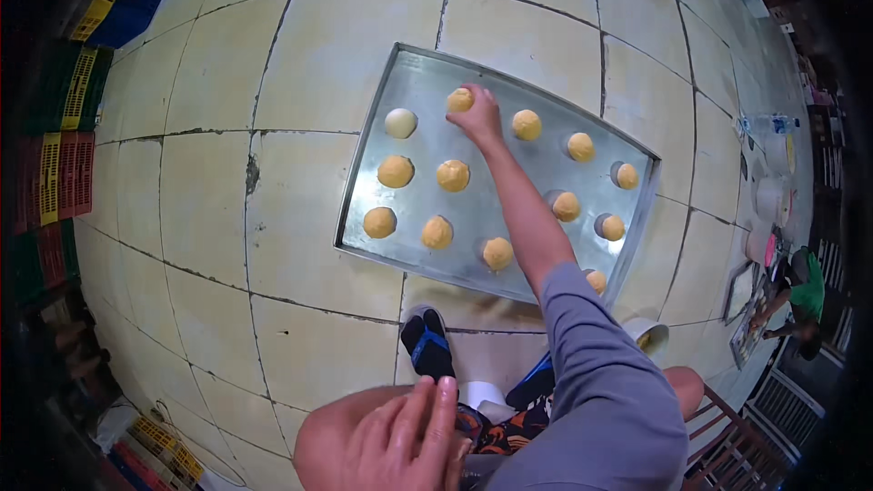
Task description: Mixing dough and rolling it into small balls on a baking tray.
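Right hand [477,115]: stretched out over the tray, fingers closed round a dough ball [460,100] at the tray's far edge, in the top row; ball touching or just above the metal, hard to tell which.
Left hand [405,441]: resting flat on the left knee [332,432] near the lower edge, fingers loosely spread, holding nothing.
Tray [414,68]: large, rectangular, bare metal, lying flat on the floor just ahead of the feet, tilted a little clockwise in the view.
Other balls: about a dozen more spread in rough rows across the tray, none touching; a paler one [400,123] just left of the held ball, a yellow one [526,125] just right of it, one [453,175] directly below the hand.
Right sleeve [596,373]: grey, crossing the tray's near edge and hiding part of the lower right corner.
Floor [209,209]: pale square tiles with dark, cracked joints.
Foot [426,343]: in a black and blue sandal, planted just short of the tray's near edge.
Cup [647,335]: small, white, on the floor beside the tray's right corner.
Crates [64,173]: stacked, red, green and yellow, along the left rim.
Another person [800,295]: in a green top, well apart at the right rim, crouched by another tray.
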A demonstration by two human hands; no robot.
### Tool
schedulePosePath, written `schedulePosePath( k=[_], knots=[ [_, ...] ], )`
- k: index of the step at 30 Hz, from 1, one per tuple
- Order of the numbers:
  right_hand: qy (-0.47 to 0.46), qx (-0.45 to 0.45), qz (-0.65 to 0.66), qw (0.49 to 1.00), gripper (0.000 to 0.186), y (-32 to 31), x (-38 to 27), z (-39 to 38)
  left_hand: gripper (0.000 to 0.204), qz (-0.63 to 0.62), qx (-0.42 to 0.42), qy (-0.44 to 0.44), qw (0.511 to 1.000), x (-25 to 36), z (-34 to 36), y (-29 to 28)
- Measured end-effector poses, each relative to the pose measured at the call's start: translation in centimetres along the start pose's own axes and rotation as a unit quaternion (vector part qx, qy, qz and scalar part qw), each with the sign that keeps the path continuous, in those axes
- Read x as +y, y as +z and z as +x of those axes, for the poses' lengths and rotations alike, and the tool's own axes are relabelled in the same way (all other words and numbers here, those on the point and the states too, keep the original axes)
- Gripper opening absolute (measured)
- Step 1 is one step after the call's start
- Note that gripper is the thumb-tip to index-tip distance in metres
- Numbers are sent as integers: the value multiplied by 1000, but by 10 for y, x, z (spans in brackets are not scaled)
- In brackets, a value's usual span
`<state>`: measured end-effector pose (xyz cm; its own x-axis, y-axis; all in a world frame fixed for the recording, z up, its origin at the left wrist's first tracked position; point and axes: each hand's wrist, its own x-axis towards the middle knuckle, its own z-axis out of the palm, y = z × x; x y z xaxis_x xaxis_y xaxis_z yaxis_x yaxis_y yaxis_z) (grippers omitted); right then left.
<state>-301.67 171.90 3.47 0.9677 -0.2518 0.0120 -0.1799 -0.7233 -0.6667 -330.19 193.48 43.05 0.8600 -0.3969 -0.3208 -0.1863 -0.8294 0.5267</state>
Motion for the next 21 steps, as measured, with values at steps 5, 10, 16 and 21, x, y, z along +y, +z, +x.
schedulePosePath(
  k=[5,10,16,21],
  knots=[
    [-5,83,-45,996,72,-13,9,-47,59,-41,20,18,999,-1,13,-2],
    [174,-9,244,954,33,-173,-15,-182,62,-49,-16,20,998,1,16,-6],
    [168,341,90,920,18,-438,-6,-300,64,58,-49,72,995,30,29,-30],
    [283,475,2,834,19,-457,125,-423,55,14,-18,-15,1000,34,17,-5]
  ],
)
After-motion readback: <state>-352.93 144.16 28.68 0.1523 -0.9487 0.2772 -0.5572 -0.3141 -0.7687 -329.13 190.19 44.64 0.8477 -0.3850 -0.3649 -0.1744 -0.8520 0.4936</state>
